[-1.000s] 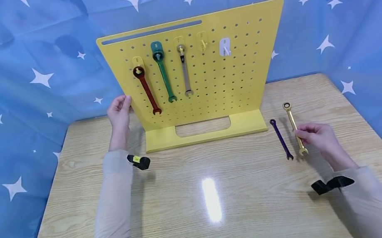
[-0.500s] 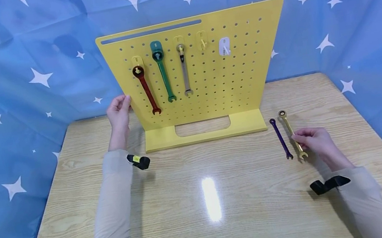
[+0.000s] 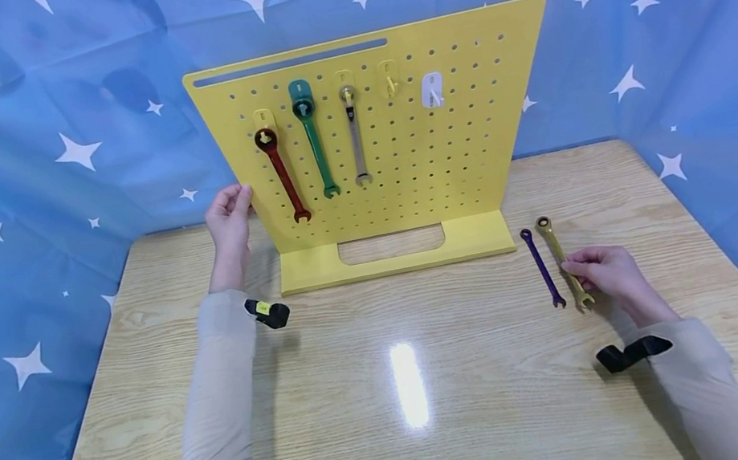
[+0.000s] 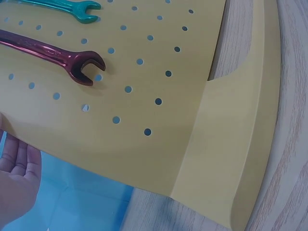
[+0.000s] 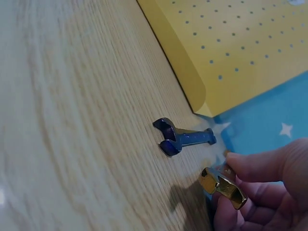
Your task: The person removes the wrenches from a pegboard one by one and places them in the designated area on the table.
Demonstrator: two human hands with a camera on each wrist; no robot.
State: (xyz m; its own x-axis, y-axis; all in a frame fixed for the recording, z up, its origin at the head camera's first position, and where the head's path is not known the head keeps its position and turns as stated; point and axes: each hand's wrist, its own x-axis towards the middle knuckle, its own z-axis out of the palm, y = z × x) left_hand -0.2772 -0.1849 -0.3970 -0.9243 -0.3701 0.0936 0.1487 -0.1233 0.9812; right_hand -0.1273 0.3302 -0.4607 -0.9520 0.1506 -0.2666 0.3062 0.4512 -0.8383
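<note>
At the left edge of the yellow pegboard (image 3: pixel 395 168), my left hand (image 3: pixel 230 219) pinches the board between thumb and fingers. A gold wrench (image 3: pixel 549 232) lies at the right of the table, pinched near its middle by my right hand (image 3: pixel 609 273); in the right wrist view its open end (image 5: pixel 224 187) points toward the camera. Beside it on the left rests a purple wrench (image 3: pixel 541 270), apart from my fingers. Hanging from hooks on the board are a red wrench (image 3: pixel 283 175), a green wrench (image 3: pixel 317 149) and a silver wrench (image 3: pixel 355 139).
Right of the silver wrench, a yellow hook (image 3: pixel 390 81) and a white hook (image 3: pixel 433 91) hold nothing. The board stands on its yellow base (image 3: pixel 480 237) at the back of the wooden table (image 3: pixel 378 456). Behind hangs a blue cloth (image 3: pixel 59 86) with white stars.
My right hand has brought the gold wrench down and a little left, its ring end now nearer the purple wrench. The left hand has kept its place on the board.
</note>
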